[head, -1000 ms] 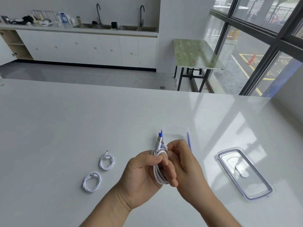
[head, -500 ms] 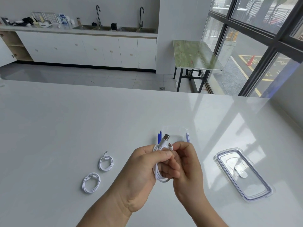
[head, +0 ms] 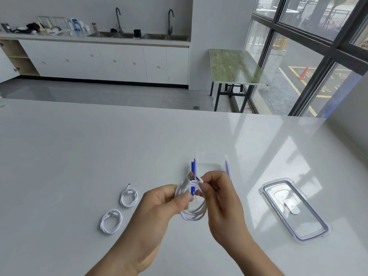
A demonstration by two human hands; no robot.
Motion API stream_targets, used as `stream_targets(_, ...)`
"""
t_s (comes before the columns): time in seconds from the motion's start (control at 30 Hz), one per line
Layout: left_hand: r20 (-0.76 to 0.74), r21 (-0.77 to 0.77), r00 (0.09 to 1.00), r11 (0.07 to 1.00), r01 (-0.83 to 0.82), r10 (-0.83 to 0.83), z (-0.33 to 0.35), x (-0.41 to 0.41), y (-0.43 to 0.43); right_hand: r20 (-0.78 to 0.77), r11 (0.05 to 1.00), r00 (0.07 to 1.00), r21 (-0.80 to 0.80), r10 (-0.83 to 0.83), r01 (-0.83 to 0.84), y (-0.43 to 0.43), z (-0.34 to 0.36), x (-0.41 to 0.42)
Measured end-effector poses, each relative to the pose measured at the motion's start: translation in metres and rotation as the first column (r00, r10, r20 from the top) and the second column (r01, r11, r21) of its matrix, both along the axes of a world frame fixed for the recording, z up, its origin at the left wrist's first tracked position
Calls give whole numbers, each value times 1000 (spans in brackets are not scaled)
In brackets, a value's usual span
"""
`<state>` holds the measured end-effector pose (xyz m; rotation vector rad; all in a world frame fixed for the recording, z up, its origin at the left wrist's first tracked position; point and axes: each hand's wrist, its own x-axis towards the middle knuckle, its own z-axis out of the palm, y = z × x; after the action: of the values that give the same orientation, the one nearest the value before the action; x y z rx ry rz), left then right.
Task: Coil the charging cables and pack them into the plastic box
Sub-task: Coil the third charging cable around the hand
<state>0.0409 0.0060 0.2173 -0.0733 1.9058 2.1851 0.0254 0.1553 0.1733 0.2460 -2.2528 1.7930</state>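
A white coiled cable (head: 194, 213) hangs in the air between both hands, just in front of the clear plastic box (head: 212, 163) with blue clips. My left hand (head: 163, 206) pinches the left side of the coil. My right hand (head: 221, 198) pinches the small plug end at the coil's top, while the USB plug with an orange tip sticks up beside it. Two more coiled white cables lie on the white table to the left: one (head: 129, 197) farther, one (head: 111, 221) nearer. The box stands open, partly hidden behind my hands.
The box's clear lid (head: 293, 209) lies flat on the table to the right. The white table (head: 79, 156) reaches far to the left and back. Beyond it are a kitchen counter with sinks, a green table and large windows.
The hands have moved slightly apart and the coil has opened into a wider loop. The USB plug now tilts up to the left, and the right fingers hold the small plug end.
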Motion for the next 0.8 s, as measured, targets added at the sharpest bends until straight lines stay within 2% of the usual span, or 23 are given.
stream_targets(0.13,-25,-141,998,988,-66,63,-2,-2,0,179,991,984,-137,25,-1,1,4,0)
stream_targets(0.23,8,-148,995,985,-93,95,-4,-7,-2,280,980,957,-199,71,-14,9,10,1)
stream_targets(0.53,74,-31,981,983,-179,180,-10,-6,-6,250,920,967,-364,-54,145,42,18,16)
stream_targets(0.67,63,-55,985,986,-155,159,-12,-4,5,69,963,987,-218,-147,159,44,19,26)
stream_targets(0.73,62,-79,988,987,-136,141,-14,-4,9,-42,993,992,-30,-118,117,46,22,26)
stream_targets(0.8,64,-92,990,988,-122,128,-15,-5,12,-43,987,998,149,-56,62,49,22,24)
